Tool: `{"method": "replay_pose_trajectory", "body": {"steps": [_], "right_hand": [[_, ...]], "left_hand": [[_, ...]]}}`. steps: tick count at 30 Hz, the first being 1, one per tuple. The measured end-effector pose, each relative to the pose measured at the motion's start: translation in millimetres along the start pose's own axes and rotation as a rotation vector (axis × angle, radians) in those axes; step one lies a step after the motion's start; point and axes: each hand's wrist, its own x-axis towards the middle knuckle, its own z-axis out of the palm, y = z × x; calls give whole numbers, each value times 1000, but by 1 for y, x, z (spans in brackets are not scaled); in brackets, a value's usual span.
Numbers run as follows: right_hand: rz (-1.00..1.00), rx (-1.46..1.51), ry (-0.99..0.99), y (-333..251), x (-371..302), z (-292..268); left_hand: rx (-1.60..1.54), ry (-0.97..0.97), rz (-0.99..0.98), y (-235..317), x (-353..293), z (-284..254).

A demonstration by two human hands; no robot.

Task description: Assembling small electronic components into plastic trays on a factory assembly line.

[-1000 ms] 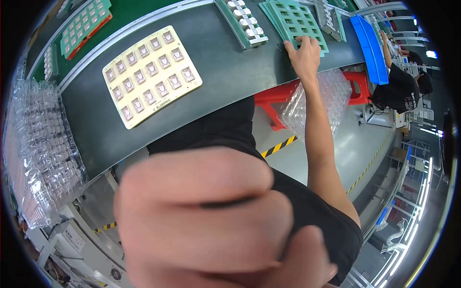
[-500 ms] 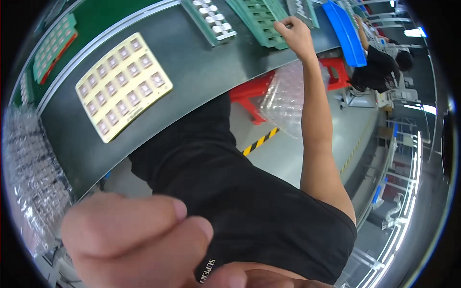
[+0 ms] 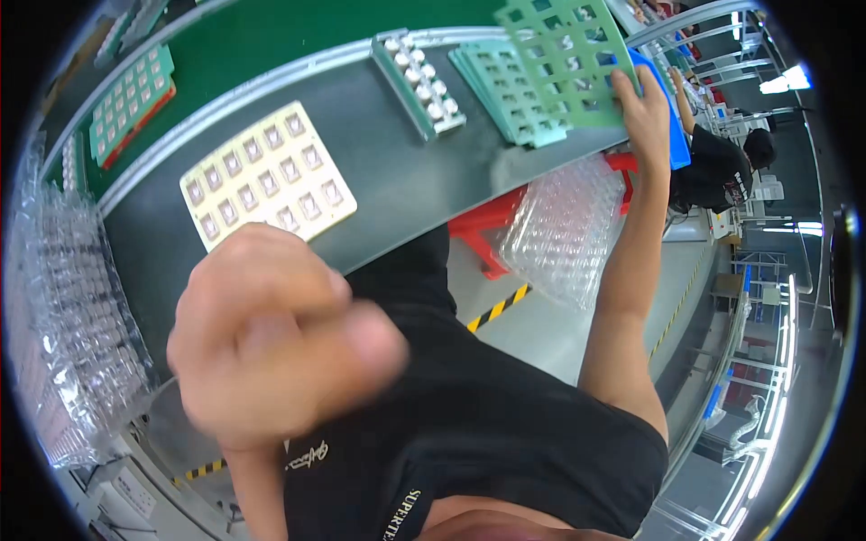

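Observation:
My right hand (image 3: pixel 646 115) grips the near right corner of a green plate with rows of square cut-outs (image 3: pixel 577 63). The plate is lifted and tilted above the bench, beside a stack of similar green trays (image 3: pixel 514 95). Close to the camera, my left hand (image 3: pixel 271 334) is curled, its fingertips blurred. Whatever it may hold is hidden. Behind it, a cream tray (image 3: pixel 268 171) with rows of small square parts lies flat on the dark bench, its near edge partly covered by the hand.
A rack of round white parts (image 3: pixel 422 86) stands between the trays. A green tray on a red one (image 3: pixel 135 104) sits at the far left on the green belt (image 3: pixel 262 36). Clear plastic packs (image 3: pixel 86 325) flank the bench; a blue bin (image 3: pixel 678 144), red stool (image 3: pixel 492 221) and bubble wrap (image 3: pixel 564 230) are right.
My right hand has raised the green cut-out plate off the stack, moving it right. My left hand has moved up and slightly right, over the cream tray's near edge. The view has shifted.

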Motion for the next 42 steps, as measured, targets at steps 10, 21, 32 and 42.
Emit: {"method": "replay_pose_trajectory", "body": {"steps": [10, 21, 32, 42], "right_hand": [[-266, 525, -216, -149, -62, 46], [-723, 649, -478, -193, -108, 129], [476, 1256, -539, -181, -107, 215], [415, 1023, -656, -183, -99, 232]], "left_hand": [[-702, 57, -927, -69, -33, -47], [-675, 506, -1081, -69, -107, -110], [-140, 526, -1157, -112, -95, -117], [67, 472, -1136, -124, -100, -117]]}}
